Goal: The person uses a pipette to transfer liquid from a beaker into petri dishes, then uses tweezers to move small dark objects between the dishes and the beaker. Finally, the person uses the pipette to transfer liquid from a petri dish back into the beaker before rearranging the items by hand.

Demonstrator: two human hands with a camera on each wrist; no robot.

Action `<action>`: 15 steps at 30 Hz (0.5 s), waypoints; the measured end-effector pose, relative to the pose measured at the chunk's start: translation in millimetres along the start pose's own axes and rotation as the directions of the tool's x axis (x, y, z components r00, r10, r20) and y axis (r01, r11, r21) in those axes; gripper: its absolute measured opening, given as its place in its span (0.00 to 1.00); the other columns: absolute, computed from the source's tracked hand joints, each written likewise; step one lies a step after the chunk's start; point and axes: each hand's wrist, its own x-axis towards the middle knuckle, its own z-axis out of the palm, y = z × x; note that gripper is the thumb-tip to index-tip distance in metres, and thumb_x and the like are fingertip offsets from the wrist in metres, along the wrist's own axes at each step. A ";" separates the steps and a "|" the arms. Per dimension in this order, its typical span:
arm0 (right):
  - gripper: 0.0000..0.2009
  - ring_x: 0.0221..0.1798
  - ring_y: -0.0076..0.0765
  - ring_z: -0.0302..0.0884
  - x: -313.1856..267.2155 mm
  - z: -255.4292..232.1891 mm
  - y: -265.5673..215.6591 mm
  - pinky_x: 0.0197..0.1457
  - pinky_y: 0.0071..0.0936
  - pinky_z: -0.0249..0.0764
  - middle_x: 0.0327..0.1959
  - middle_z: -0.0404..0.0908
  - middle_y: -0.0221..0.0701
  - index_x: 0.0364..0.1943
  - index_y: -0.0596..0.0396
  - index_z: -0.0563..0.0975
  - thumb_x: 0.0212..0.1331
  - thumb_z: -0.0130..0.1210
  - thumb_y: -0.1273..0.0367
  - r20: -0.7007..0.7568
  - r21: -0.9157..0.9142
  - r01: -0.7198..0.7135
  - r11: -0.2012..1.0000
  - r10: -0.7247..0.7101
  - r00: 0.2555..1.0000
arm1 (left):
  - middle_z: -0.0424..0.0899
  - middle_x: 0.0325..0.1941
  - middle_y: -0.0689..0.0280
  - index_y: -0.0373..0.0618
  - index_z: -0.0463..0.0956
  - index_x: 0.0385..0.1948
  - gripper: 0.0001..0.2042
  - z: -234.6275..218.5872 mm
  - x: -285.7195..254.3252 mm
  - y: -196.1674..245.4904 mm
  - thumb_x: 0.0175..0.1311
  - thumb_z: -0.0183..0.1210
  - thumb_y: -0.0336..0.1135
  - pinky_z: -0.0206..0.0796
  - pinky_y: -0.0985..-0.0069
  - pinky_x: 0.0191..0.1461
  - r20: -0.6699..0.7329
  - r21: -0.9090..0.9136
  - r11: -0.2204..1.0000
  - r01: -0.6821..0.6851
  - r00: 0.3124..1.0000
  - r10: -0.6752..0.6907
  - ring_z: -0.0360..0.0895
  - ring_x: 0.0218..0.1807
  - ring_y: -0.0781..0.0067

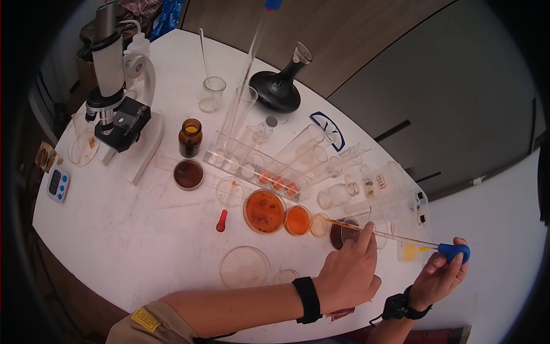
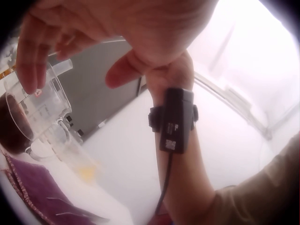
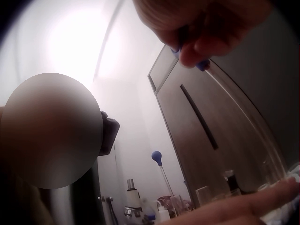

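The fingers and thumb of the right hand [image 1: 441, 278] were curled round the blue bulb [image 1: 458, 252] of a long glass pipette [image 1: 409, 239], pinching it. The index and middle fingers of the left hand [image 1: 346, 275] were straight and close together at the tube, its thumb apart from them; whether they pressed the glass could not be told.

The pipette slanted above the counter [image 1: 114, 241], its tip at a small pale dish [image 1: 319, 225]. Amber showed along the lower tube, so it seemed not fully emptied. Beside that dish lay a smaller orange dish [image 1: 298, 220], then a larger orange dish [image 1: 264, 211] with dark specks, both holding contents. A red-bulbed dropper [image 1: 222, 220] lay out of both hands, and an amber bottle [image 1: 190, 139] stood uncapped.

Hard to make out: whether the tip touched the dish, and how firmly the bulb was squeezed. A dark dish [image 1: 337, 236] was partly covered by a clear beaker [image 2: 51, 101]. The left wrist view missed the bulb; the right wrist view cut off the pipette's tip.
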 end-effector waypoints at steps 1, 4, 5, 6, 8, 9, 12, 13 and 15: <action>0.15 0.14 0.15 0.59 -0.1 0.6 -0.9 0.17 0.11 0.54 0.16 0.70 0.27 0.49 0.67 0.73 0.73 0.46 0.65 -0.003 -0.011 -0.004 1.000 0.004 1.000 | 0.55 0.71 0.37 0.17 0.59 0.59 0.35 0.4 -0.1 -0.1 0.52 0.57 0.36 0.75 0.57 0.50 -0.009 -0.001 1.000 -0.009 1.000 0.009 0.75 0.51 0.44; 0.15 0.13 0.14 0.58 -0.5 -0.9 -3.4 0.17 0.11 0.53 0.15 0.70 0.27 0.49 0.68 0.73 0.73 0.46 0.65 0.000 -0.040 -0.005 0.999 0.005 1.000 | 0.55 0.71 0.36 0.17 0.59 0.59 0.35 -2.8 -0.3 3.3 0.53 0.57 0.36 0.75 0.57 0.50 0.028 -0.011 1.000 0.016 0.999 -0.016 0.75 0.52 0.44; 0.15 0.13 0.14 0.58 -0.4 -0.8 -4.5 0.17 0.11 0.53 0.15 0.70 0.27 0.49 0.68 0.73 0.73 0.46 0.65 0.001 -0.040 -0.005 0.999 0.005 1.000 | 0.55 0.71 0.36 0.17 0.59 0.59 0.35 -3.5 -0.8 3.9 0.53 0.57 0.36 0.75 0.57 0.50 0.027 -0.011 1.000 0.015 1.000 -0.015 0.75 0.52 0.44; 0.15 0.13 0.14 0.58 0.1 -0.8 -5.9 0.17 0.11 0.53 0.15 0.69 0.26 0.48 0.68 0.73 0.73 0.46 0.65 0.009 -0.050 -0.003 0.999 0.003 1.000 | 0.55 0.70 0.36 0.17 0.59 0.59 0.34 -4.0 -1.3 4.6 0.53 0.57 0.36 0.75 0.57 0.50 0.037 -0.007 1.000 0.012 0.999 -0.012 0.75 0.52 0.43; 0.15 0.13 0.14 0.57 1.4 -1.0 -8.0 0.16 0.11 0.53 0.15 0.69 0.26 0.48 0.68 0.73 0.73 0.46 0.65 0.019 -0.060 0.000 0.998 0.002 1.000 | 0.56 0.70 0.36 0.16 0.59 0.59 0.34 -4.9 -2.3 6.3 0.53 0.57 0.35 0.75 0.56 0.49 0.045 -0.004 1.000 0.009 0.999 -0.009 0.75 0.53 0.43; 0.15 0.13 0.14 0.57 2.6 -1.0 -8.7 0.16 0.11 0.53 0.15 0.69 0.26 0.48 0.67 0.73 0.73 0.46 0.65 0.008 -0.065 -0.005 0.998 0.006 1.000 | 0.57 0.69 0.35 0.16 0.59 0.58 0.34 -5.4 -2.7 7.6 0.53 0.57 0.35 0.75 0.56 0.49 0.053 0.007 1.000 0.003 0.999 -0.003 0.75 0.52 0.43; 0.15 0.13 0.14 0.57 5.3 -1.3 -11.7 0.16 0.11 0.52 0.14 0.69 0.25 0.48 0.67 0.73 0.73 0.46 0.65 -0.011 -0.075 -0.016 0.997 0.015 1.000 | 0.58 0.67 0.35 0.15 0.59 0.57 0.33 -4.4 -3.6 9.3 0.53 0.58 0.35 0.75 0.56 0.48 0.069 0.025 1.000 -0.012 0.998 0.010 0.76 0.50 0.43; 0.15 0.13 0.13 0.57 6.1 -1.4 -12.8 0.16 0.11 0.52 0.14 0.69 0.25 0.48 0.67 0.73 0.73 0.46 0.65 -0.018 -0.083 -0.023 0.996 0.022 1.000 | 0.58 0.67 0.35 0.15 0.60 0.57 0.33 -4.0 -4.0 9.7 0.53 0.58 0.35 0.75 0.57 0.47 0.077 0.030 0.999 -0.019 0.997 0.016 0.76 0.49 0.43; 0.15 0.12 0.13 0.57 6.9 -2.5 -14.7 0.16 0.10 0.52 0.14 0.69 0.25 0.48 0.67 0.73 0.73 0.46 0.65 -0.017 -0.084 -0.030 0.996 0.028 0.999 | 0.59 0.66 0.34 0.15 0.60 0.56 0.33 -4.8 -5.3 10.9 0.53 0.58 0.35 0.75 0.57 0.47 0.084 0.022 0.999 -0.024 0.996 0.023 0.76 0.49 0.44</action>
